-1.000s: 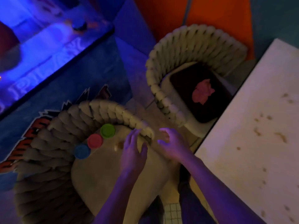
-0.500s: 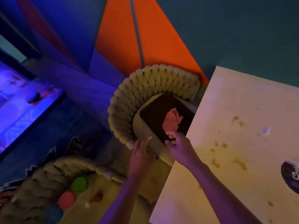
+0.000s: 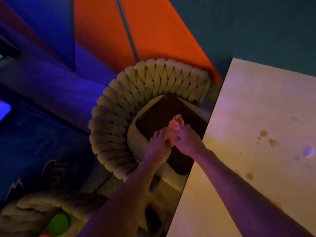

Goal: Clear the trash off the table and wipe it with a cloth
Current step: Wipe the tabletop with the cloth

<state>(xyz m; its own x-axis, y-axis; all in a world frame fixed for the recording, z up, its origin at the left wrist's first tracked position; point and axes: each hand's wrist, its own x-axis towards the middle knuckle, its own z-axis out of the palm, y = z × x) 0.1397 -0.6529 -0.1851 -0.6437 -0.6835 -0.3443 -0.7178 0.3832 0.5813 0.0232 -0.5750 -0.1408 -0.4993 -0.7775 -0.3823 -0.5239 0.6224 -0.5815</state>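
Observation:
A crumpled pink cloth (image 3: 176, 122) lies on a dark tray (image 3: 159, 115) that sits on the seat of a woven rope chair (image 3: 136, 86). My left hand (image 3: 158, 147) and my right hand (image 3: 187, 141) meet at the near end of the cloth, and their fingers curl onto it. The pale table (image 3: 256, 117) fills the right side. It carries brown spots and stains (image 3: 271, 142) and a small pale scrap (image 3: 309, 151) near the right edge.
A second woven chair (image 3: 42, 207) stands at the lower left with a green disc (image 3: 59, 224) on its seat. Orange and blue wall panels rise behind the chairs. A narrow gap separates the tray chair from the table's left edge.
The view swung from the near chair with coloured discs up to the far chair. Both hands travelled to the tray and closed on the pink cloth.

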